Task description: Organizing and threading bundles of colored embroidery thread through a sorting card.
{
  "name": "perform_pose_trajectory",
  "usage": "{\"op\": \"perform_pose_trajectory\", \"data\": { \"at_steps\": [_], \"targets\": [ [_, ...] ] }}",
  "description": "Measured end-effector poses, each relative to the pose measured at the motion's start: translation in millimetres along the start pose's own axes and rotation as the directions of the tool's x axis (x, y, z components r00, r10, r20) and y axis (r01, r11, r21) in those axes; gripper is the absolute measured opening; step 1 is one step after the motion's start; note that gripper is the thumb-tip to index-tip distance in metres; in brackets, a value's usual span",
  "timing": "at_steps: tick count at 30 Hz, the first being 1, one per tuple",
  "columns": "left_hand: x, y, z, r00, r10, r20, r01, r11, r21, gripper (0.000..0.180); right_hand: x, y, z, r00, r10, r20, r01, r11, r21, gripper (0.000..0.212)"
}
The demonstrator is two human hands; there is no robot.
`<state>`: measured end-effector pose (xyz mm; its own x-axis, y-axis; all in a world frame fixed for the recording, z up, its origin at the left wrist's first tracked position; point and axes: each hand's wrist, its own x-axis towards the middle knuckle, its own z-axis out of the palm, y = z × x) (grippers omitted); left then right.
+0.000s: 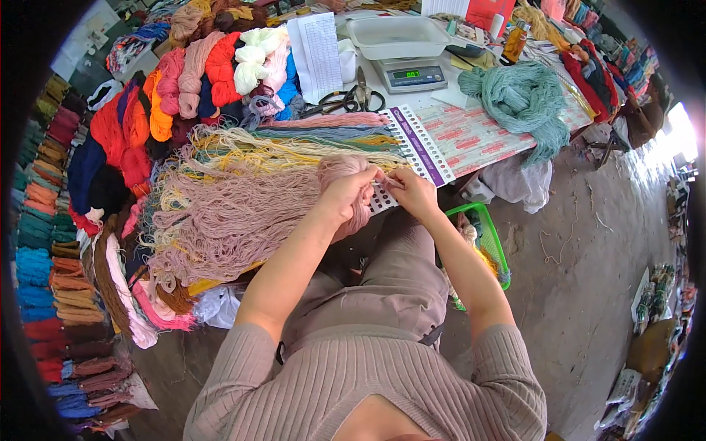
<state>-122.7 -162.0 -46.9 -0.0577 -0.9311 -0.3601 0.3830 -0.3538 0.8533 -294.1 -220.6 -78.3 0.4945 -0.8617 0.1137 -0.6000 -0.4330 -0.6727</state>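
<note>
A bundle of dusty-pink yarn [342, 170] hangs over my left hand [351, 194], whose fingers are closed around it. Close beside it, my right hand [412, 192] is closed in a pinch at the yarn's end; the strands between its fingertips are too small to make out fully. Just behind the hands lies a white card with a purple stripe and punched holes [418, 140]. Yarn strands in pink, blue, mustard and cream run from its holes to the left. A broad spread of mauve yarn lengths [228, 213] covers the table edge left of my hands.
Colourful skeins [220, 70] pile up at the back left. Farther back are scissors [342, 101], pliers [362, 90], a digital scale [409, 75] with a white tray [397, 37], and a teal skein [522, 103]. A green basket [494, 246] stands low at my right.
</note>
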Motion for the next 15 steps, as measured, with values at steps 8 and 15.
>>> {"op": "perform_pose_trajectory", "data": {
  "at_steps": [8,15],
  "targets": [
    [-93.6,80.7,-12.2,0.83,0.496,-0.255,-0.534,0.839,-0.107,0.014,1.1,11.5,-0.4,0.996,-0.091,-0.013,0.091,0.995,-0.036,0.021],
    [-59.8,21.8,-37.3,0.281,0.958,-0.058,-0.065,0.08,0.995,0.032,-0.5,18.7,10.3,0.993,0.054,-0.106,-0.039,0.989,0.14,0.014]
  ]
}}
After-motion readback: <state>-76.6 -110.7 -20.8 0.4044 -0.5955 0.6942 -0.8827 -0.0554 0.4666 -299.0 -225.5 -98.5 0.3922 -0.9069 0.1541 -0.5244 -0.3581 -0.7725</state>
